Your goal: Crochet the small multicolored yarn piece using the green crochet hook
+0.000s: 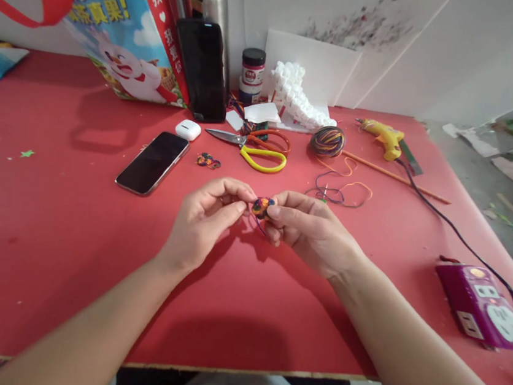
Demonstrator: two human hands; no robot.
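Above the table [70,239], the multicoloured yarn piece [263,207] is pinched in the right hand [315,227] — the left hand [202,220], fingers nearly closed, at its left edge (grip there: cannot tell).

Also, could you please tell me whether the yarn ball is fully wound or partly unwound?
Partly unwound: the yarn ball is mostly a compact bundle, but loose strands trail from it onto the table.

Multicoloured yarn piece [262,207], perhaps mottled, red tabletop [244,296]
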